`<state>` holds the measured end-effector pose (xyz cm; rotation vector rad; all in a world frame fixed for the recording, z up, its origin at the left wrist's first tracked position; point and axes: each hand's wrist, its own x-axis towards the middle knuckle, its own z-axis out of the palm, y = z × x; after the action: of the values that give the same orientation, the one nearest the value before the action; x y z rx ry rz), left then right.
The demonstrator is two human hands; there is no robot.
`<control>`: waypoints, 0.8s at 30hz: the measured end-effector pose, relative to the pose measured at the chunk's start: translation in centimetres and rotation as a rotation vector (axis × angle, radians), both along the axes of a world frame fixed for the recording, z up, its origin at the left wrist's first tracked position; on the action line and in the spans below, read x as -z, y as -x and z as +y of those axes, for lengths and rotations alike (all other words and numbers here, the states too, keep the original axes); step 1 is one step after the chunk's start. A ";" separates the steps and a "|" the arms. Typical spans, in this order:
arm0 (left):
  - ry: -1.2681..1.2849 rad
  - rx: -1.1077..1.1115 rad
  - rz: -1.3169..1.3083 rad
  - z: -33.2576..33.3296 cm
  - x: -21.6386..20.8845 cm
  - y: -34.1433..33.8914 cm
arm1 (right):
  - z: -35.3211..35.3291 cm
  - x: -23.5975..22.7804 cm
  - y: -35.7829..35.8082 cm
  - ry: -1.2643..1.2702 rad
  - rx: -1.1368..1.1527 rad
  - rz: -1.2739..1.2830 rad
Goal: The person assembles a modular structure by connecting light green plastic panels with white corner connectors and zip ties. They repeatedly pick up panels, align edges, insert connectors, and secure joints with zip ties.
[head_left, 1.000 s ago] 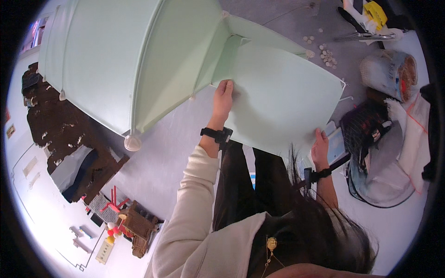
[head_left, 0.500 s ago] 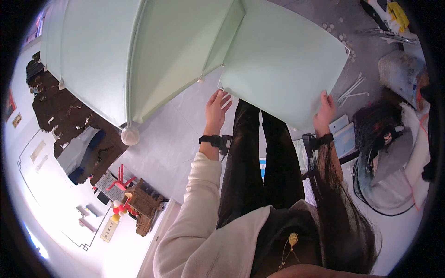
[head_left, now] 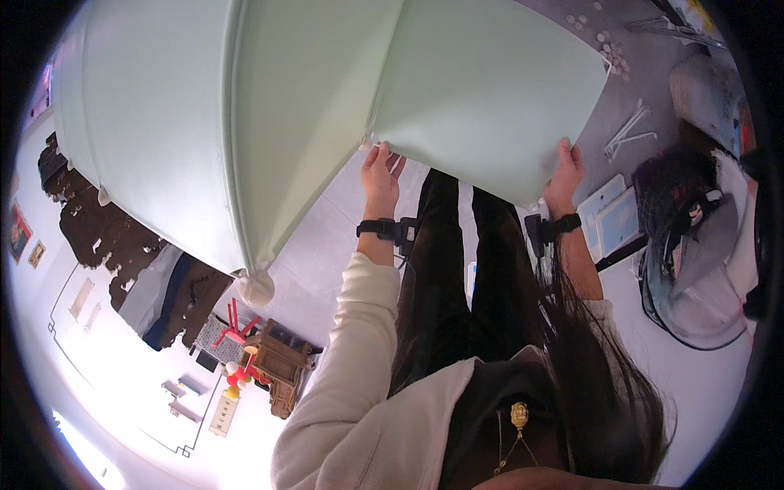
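A pale green sheet-like panel (head_left: 490,90) with thin white wire ends at its corners spans between my hands. My left hand (head_left: 380,175) pinches its near left corner, right beside a small white knob (head_left: 367,142) on a larger pale green panelled structure (head_left: 155,114). The sheet's left edge lies along that structure's edge. My right hand (head_left: 566,175) grips the near right corner, thumb up along the edge and the other fingers partly hidden. A round white ball foot (head_left: 256,287) ends one of the structure's ribs.
White rods (head_left: 629,131) and scattered small round pieces (head_left: 608,49) lie on the grey floor to the right. Nearby are a clear plastic bag (head_left: 706,98), flat blue-white packages (head_left: 612,214) and a heap of mesh fabric (head_left: 694,269). Wooden furniture (head_left: 282,359) stands far left.
The panel has shifted left and its near left corner now meets the structure's knob, closing the earlier gap. My left hand moved up slightly with it; both hands keep their hold.
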<state>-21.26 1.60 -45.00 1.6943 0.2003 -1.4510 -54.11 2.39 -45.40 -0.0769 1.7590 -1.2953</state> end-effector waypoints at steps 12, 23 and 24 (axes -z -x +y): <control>0.038 0.033 -0.141 -0.3 -0.6 0.2 | 0.1 0.4 0.2 -0.043 -0.037 0.170; 0.074 0.119 -0.366 -1.5 -0.1 -2.3 | 0.9 0.3 0.1 0.006 -0.061 0.179; 0.075 0.132 -0.371 -1.4 0.0 -2.3 | 0.9 0.3 0.0 -0.008 -0.051 0.163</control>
<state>-18.93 0.21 -44.98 1.9061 -0.1694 -1.1916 -54.15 3.26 -45.74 -0.2264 1.8876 -1.2748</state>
